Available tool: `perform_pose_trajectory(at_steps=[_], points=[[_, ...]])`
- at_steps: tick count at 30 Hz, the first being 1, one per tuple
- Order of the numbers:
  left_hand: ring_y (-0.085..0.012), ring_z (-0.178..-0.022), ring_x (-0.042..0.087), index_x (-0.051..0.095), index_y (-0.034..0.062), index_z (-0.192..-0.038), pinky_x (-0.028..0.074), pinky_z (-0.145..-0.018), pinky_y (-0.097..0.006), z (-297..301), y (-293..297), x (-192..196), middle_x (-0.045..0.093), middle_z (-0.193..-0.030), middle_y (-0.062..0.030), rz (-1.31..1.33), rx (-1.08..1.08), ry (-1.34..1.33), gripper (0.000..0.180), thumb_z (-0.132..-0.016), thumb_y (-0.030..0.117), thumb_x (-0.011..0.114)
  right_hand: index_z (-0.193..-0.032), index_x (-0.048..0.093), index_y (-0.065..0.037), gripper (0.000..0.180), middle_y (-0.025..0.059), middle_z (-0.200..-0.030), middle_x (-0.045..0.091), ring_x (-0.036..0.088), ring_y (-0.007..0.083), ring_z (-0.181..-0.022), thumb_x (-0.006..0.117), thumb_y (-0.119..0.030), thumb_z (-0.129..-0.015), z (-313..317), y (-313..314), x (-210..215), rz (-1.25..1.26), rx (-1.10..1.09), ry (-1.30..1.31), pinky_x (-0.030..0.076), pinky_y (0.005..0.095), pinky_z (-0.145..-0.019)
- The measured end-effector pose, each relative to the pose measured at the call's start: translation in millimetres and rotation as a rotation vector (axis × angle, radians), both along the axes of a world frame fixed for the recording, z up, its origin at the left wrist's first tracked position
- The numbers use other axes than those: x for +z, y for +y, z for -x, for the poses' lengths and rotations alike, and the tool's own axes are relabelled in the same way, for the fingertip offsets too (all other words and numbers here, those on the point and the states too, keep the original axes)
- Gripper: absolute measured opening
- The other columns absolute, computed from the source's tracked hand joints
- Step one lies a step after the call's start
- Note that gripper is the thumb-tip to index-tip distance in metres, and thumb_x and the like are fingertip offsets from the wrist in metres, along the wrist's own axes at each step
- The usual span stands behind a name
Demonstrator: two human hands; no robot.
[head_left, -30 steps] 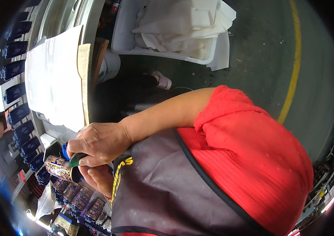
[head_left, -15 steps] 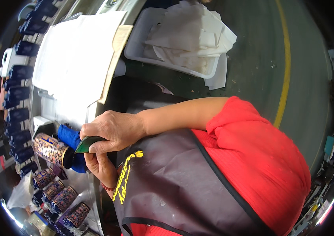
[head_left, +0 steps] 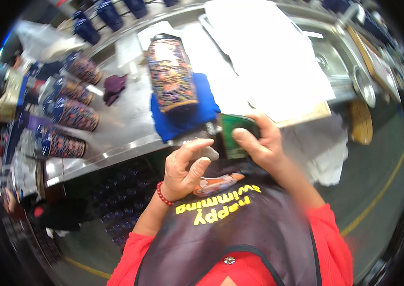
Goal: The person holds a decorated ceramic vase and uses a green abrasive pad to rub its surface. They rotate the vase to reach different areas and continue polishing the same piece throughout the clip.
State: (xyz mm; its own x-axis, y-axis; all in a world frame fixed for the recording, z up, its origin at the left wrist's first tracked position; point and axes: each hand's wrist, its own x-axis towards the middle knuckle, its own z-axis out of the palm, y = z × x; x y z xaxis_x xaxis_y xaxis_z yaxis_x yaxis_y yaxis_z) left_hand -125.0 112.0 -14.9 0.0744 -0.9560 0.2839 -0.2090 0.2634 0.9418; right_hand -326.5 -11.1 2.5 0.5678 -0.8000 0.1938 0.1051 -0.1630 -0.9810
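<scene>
My right hand (head_left: pixel 266 145) grips a flat green piece (head_left: pixel 234 136), roughly rectangular and blurred, with the thumb across its face. Close by on the left, my left hand (head_left: pixel 183 171) has its fingers and thumb curled around a small pale grey piece (head_left: pixel 210 152), whose kind I cannot make out. A red bead bracelet circles that wrist. Beyond both hands a floral-patterned tumbler (head_left: pixel 171 74) with dark ends lies on a bright blue cloth (head_left: pixel 207 93) on the metal worktop. Neither hand touches the tumbler.
Large white sheets (head_left: pixel 268 52) cover the worktop to the right, beside a metal sink (head_left: pixel 330 62). Several patterned tumblers (head_left: pixel 78 113) lie at the left near a crumpled purple cloth (head_left: pixel 114 89). Dark blue containers (head_left: pixel 109 14) stand along the back.
The view has swung left toward the worktop, with the tumbler and blue cloth now ahead. My hands have moved apart; the green piece stays in the right one.
</scene>
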Motion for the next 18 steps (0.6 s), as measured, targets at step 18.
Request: perform_pose_trajectory(at_steps=[18], points=[[-0.0293, -0.091, 0.071, 0.069, -0.0008, -0.120, 0.055, -0.084, -0.037, -51.4, -22.7, -10.2, 0.075, -0.106, -0.0168, 0.249, 0.504, -0.169, 0.024, -0.098, 0.007, 0.066, -0.121, 0.063, -0.001, 0.028, 0.0033, -0.104, 0.068, 0.061, 0.0097, -0.093, 0.071, -0.019, -0.100, -58.4, -52.4, -12.5, -0.019, 0.060, 0.067, 0.051, 0.0259, -0.083]])
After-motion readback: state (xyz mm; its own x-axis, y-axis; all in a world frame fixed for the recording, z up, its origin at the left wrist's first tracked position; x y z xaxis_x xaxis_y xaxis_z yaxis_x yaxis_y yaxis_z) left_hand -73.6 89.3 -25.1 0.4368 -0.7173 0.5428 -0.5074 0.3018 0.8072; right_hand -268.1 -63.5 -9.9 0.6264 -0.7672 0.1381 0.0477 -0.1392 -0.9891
